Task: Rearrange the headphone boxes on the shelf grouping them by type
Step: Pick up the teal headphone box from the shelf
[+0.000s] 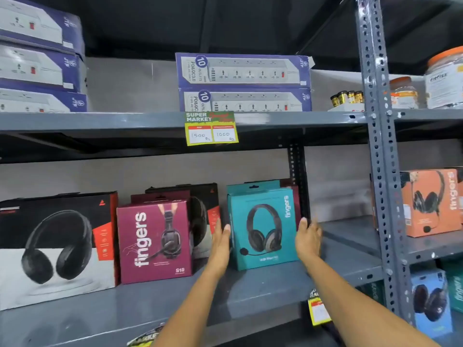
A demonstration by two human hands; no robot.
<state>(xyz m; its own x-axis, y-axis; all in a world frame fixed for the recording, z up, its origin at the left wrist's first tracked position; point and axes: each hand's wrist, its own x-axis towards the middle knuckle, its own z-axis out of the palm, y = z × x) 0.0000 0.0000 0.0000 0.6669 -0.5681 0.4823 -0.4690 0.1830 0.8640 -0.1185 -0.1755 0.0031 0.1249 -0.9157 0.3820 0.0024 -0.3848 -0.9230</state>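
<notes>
A teal headphone box (263, 229) stands upright on the grey shelf (175, 301), with another teal box and a maroon one behind it. My left hand (221, 242) lies flat against its left side and my right hand (308, 237) is at its right side, fingers straight. Left of it stands a maroon headphone box (154, 242) with a second maroon box behind. A black headphone box (204, 216) stands further back, partly hidden. A large black and white headphone box (56, 249) fills the left end.
A grey slotted upright (382, 156) bounds the shelf on the right; beyond it stand an orange headphone box (429, 202) and a blue one (429, 301) lower down. Purple power-strip boxes (244, 82) sit on the shelf above. A price tag (211, 128) hangs from that shelf's edge.
</notes>
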